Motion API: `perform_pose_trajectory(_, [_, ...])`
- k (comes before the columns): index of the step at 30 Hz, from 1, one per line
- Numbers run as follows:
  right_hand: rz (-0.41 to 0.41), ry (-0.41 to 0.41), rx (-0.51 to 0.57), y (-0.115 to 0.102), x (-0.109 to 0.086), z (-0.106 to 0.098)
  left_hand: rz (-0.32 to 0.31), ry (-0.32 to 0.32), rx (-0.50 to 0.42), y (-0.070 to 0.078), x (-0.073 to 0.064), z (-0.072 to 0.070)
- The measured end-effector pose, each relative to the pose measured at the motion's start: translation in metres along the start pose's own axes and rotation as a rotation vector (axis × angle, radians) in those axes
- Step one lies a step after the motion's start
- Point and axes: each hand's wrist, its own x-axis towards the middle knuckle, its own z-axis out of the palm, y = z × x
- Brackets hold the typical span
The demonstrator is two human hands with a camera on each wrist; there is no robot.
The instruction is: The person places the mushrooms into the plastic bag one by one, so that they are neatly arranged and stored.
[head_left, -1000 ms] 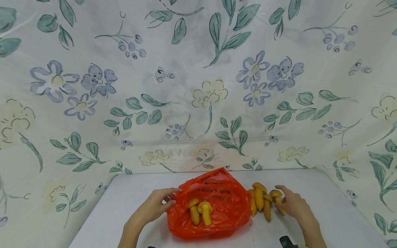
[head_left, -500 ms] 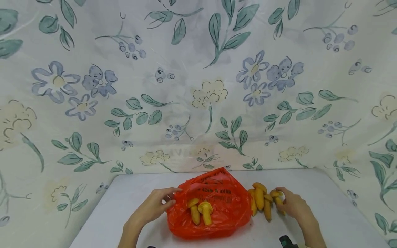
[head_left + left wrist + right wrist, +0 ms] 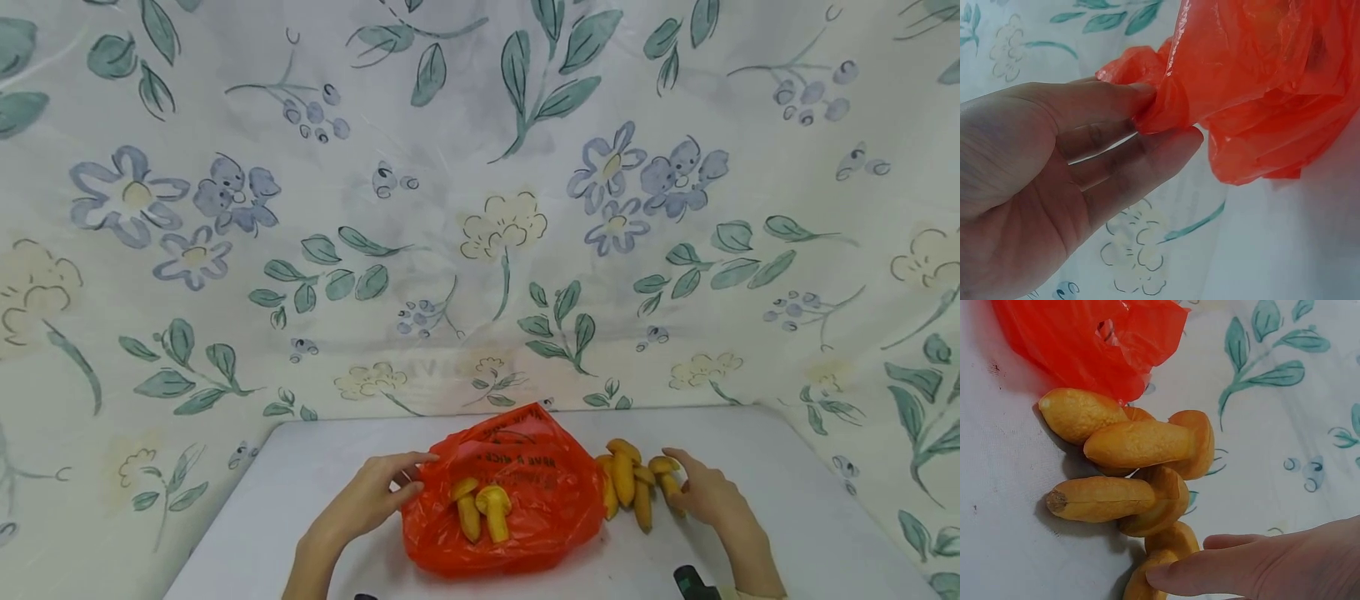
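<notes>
A red plastic bag (image 3: 540,525) lies on the table with its mouth facing me, and two yellow-brown mushrooms (image 3: 497,512) rest in it. My left hand (image 3: 372,493) pinches the bag's left edge; in the left wrist view the crumpled film (image 3: 1172,106) is between thumb and fingers. To the right of the bag, my right hand (image 3: 708,492) has thumb and fingers around the rightmost mushroom (image 3: 664,467). In the right wrist view, the thumb (image 3: 1197,573) lies against that mushroom's stem (image 3: 1141,584), which runs out of the picture.
Several more mushrooms (image 3: 624,475) lie close together between the bag and my right hand, one touching or partly under the bag's edge. The white table (image 3: 247,517) ends at a floral cloth backdrop (image 3: 480,250). A dark object (image 3: 692,581) shows by my right forearm.
The right fingers have come in slightly around the rightmost mushroom, which has barely moved. The left hand and the bag stay where they were; the head view shifts a little.
</notes>
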Motion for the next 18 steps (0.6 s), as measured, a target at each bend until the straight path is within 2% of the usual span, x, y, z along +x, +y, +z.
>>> perform_pose_trajectory(13, [0.006, -0.006, 0.018, 0.0016, 0.0024, 0.0025, 0.013, -0.005, -0.015, 0.0024, -0.0002, -0.0013])
perform_pose_trajectory(18, [0.016, 0.0, 0.031, 0.0006, 0.0029, 0.0045, -0.001, -0.003, -0.021, 0.0019, -0.001, -0.0014])
